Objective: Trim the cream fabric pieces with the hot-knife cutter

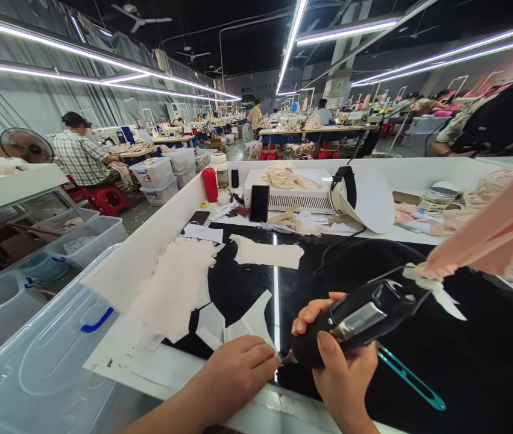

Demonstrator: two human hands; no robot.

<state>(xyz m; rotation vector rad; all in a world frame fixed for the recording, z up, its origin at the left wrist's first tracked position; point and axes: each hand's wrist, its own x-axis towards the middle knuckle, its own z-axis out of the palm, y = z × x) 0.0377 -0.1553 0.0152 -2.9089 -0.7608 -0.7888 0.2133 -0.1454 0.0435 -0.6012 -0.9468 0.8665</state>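
Observation:
My right hand (344, 374) is wrapped round a black handheld tool (360, 322), whose narrow tip points left, close to the fingertips of my left hand. A strip of pink cloth (486, 223) is tied near the tool's far end. Palm down at the table's near edge, my left hand (242, 367) has its fingers pressed together; whatever lies under them is hidden. Just beyond it lie white cut pieces (251, 319). A pile of cream fabric pieces (175, 289) spreads to the left, and one cream piece (267, 253) rests farther back on the black surface (242, 286).
A teal slotted tool (412, 377) lies right of my right hand. At the back are a phone (259, 203), a white box (292, 196), a white visor (367, 202) and a red container (210, 184). Clear plastic bins (57, 361) stand left. A person (79, 150) sits beyond.

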